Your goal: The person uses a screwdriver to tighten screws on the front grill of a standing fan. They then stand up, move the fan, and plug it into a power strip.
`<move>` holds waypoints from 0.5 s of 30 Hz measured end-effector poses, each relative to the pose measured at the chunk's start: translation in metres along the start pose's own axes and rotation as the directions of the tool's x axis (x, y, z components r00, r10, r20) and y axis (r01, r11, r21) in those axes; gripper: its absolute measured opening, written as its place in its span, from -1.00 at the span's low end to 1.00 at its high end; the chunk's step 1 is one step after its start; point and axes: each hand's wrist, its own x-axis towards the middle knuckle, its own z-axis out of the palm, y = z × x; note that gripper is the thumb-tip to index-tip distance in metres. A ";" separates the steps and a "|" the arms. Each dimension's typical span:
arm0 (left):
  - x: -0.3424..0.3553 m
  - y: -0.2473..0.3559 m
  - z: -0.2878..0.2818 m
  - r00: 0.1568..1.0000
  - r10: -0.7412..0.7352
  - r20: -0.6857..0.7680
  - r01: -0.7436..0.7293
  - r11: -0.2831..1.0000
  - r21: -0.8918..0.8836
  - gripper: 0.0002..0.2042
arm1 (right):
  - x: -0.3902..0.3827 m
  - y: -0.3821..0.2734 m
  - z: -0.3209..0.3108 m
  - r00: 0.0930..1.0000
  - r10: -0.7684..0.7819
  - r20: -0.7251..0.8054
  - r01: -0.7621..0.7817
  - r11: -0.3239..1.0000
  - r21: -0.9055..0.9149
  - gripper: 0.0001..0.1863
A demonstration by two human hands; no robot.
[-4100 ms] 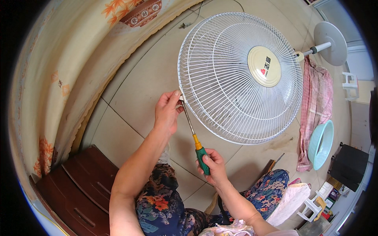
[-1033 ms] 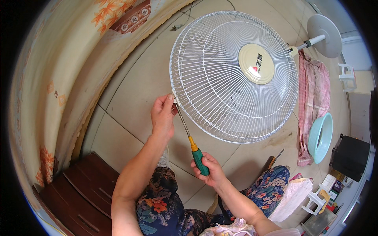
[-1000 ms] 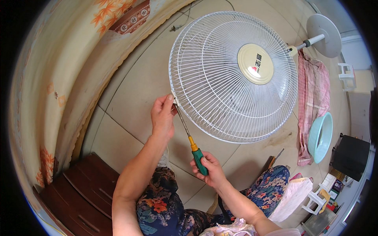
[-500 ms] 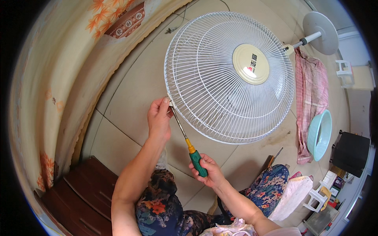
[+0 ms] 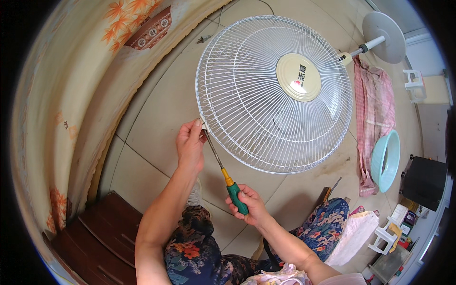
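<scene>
The left hand (image 5: 190,146) pinches a pale clip (image 5: 204,126) at the near-left rim of the wire fan guard (image 5: 242,105); the right hand (image 5: 251,207) grips the screwdriver (image 5: 235,194). Steady pressure, with the shaft (image 5: 214,151) kept straight (its tip is indistinct), should limit slipping

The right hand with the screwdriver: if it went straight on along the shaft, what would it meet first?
Probably the small white piece at the rim of the fan guard: the right hand would push the screwdriver there, close beside the left hand. Depth is unclear.
</scene>
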 end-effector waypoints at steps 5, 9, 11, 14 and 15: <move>-0.001 0.000 0.003 0.999 -0.022 -0.035 0.021 0.999 -0.031 -0.84 | -0.002 -0.003 0.010 0.951 -0.289 -0.107 0.189 0.822 -0.537 -0.61; -0.002 0.000 0.005 0.998 -0.022 -0.053 0.020 0.999 -0.047 -0.84 | 0.006 0.005 0.002 0.801 -0.594 0.072 0.314 0.315 -0.896 -0.56; -0.002 0.000 0.004 0.999 -0.017 -0.051 0.015 0.999 -0.046 -0.84 | 0.001 0.003 0.008 0.905 -0.415 -0.095 0.217 0.642 -0.736 -0.60; 0.001 0.000 -0.002 1.000 -0.004 0.019 0.005 1.000 -0.014 -0.88 | 0.001 -0.003 0.005 0.979 -0.167 -0.120 0.106 0.911 -0.397 -0.64; 0.001 0.000 -0.002 1.000 -0.006 0.013 0.006 1.000 -0.006 -0.87 | 0.001 -0.004 0.003 0.991 -0.095 -0.095 0.065 0.957 -0.281 -0.67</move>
